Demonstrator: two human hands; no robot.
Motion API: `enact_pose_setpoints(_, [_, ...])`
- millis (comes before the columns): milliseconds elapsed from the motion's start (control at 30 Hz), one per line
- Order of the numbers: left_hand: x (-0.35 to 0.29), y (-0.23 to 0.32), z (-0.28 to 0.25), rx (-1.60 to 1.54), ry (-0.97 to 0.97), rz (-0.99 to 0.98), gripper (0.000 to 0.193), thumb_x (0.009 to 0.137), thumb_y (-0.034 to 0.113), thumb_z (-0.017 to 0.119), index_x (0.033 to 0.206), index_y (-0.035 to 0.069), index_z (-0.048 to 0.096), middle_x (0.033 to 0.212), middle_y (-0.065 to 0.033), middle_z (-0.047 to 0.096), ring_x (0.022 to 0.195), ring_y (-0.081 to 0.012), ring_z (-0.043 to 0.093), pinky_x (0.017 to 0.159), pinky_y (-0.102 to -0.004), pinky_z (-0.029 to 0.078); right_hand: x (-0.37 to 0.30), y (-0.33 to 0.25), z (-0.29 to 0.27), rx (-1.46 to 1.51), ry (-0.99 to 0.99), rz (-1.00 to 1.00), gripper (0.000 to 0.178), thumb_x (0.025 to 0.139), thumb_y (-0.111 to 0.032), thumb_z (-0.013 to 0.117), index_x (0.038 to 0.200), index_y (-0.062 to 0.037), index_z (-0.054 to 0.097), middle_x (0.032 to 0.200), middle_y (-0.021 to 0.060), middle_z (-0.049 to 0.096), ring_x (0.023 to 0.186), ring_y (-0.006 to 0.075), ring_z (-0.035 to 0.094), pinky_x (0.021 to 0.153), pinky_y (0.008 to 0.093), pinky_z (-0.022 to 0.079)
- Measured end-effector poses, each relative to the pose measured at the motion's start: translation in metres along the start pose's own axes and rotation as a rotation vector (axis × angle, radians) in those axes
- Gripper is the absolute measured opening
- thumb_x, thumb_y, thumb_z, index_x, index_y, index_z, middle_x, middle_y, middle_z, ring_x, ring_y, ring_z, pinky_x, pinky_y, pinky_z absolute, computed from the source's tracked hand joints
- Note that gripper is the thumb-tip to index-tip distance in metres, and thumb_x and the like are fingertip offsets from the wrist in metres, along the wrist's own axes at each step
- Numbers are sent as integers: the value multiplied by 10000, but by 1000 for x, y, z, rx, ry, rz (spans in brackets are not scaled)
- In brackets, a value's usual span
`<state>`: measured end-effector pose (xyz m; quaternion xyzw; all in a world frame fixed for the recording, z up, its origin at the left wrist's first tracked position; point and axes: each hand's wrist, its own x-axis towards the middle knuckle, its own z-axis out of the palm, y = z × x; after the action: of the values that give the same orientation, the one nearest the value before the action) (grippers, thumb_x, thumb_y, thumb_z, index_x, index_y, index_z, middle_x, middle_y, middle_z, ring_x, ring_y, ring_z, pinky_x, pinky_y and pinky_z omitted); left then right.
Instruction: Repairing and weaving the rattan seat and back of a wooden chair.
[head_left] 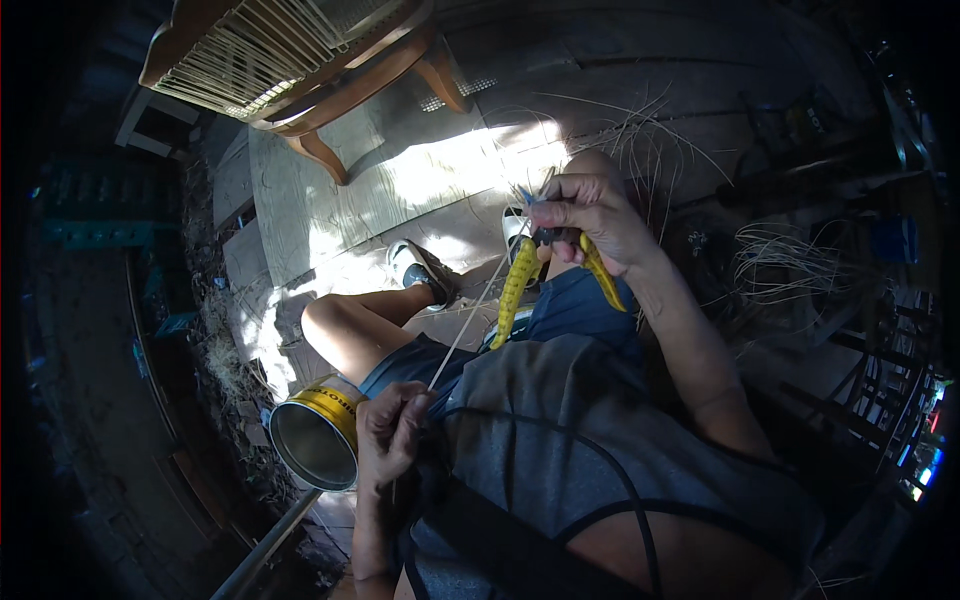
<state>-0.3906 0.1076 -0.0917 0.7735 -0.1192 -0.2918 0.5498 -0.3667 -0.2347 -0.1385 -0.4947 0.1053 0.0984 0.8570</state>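
Note:
A thin pale strand of cane [471,318] runs slantwise across my lap between my two hands. Its lower end is pinched in my left hand [392,432], closed beside the yellow can. My right hand [590,215], raised over my right knee, is closed around the head of a pair of pliers [515,293] with yellow handles. The handles spread apart and hang down below my fingers. The upper end of the cane meets the pliers at my fingertips, where the jaws are partly hidden. I cannot tell whether the jaws grip it.
A wooden chair [320,95] with a partly woven cane panel stands ahead at upper left, on a board [290,210]. An open yellow can [315,435] is at my left. Loose cane strands [655,130] lie ahead right, and a coil of cane [790,262] is at right.

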Motion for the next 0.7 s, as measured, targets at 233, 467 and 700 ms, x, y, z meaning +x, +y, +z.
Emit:
enact_pose_setpoints(233, [32, 5, 12, -91, 15, -52, 200, 966, 143, 553, 922, -37, 628, 813, -20, 610, 760, -61, 513, 696, -221, 427, 3, -29, -21, -156, 143, -60, 348, 936, -210, 583, 1239, -39, 583, 786, 8, 609, 482, -12, 503, 396, 118, 379])
enact_pose_setpoints(467, [69, -7, 32, -110, -108, 68, 172, 961, 112, 557, 940, -42, 631, 826, -34, 622, 772, -72, 525, 715, -234, 437, -27, 59, 67, 127, -326, 266, 320, 948, -230, 592, 1163, 7, 580, 792, 68, 650, 456, 44, 538, 375, 156, 416])
enact_pose_setpoints(700, [61, -15, 37, -34, -45, 179, 137, 949, 82, 566, 955, -38, 633, 811, -70, 635, 734, -100, 547, 667, -252, 446, -25, 69, 62, 29, -213, 202, 196, 927, -180, 626, 984, 6, 647, 794, 74, 663, 459, 56, 563, 373, 155, 420])
